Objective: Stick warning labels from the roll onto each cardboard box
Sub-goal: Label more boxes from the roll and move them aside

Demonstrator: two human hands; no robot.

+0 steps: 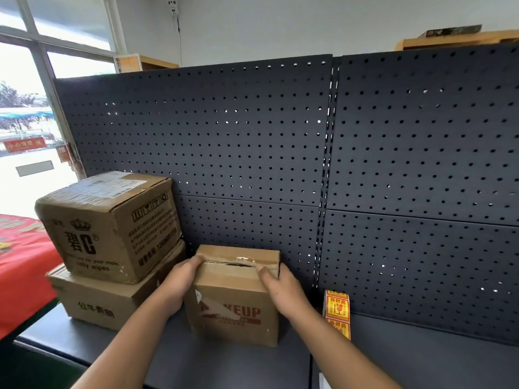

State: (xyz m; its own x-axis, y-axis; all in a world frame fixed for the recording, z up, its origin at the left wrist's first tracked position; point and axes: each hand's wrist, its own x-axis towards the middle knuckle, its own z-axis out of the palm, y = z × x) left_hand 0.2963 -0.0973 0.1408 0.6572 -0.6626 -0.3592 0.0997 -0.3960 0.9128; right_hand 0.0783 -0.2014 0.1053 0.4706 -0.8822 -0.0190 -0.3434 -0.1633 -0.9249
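Box (234, 300) gripped between left hand (179, 284) and right hand (283, 290); roll (337, 307) beside.

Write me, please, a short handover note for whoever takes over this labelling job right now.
Left hand: grips the left side of the small box.
Right hand: grips its top right edge.
The label roll stands on the shelf, right of the small box and apart from it.
The upper box sits on the lower box at the left.
Done: no warning label shows on any visible box face.
Left: label all three boxes.
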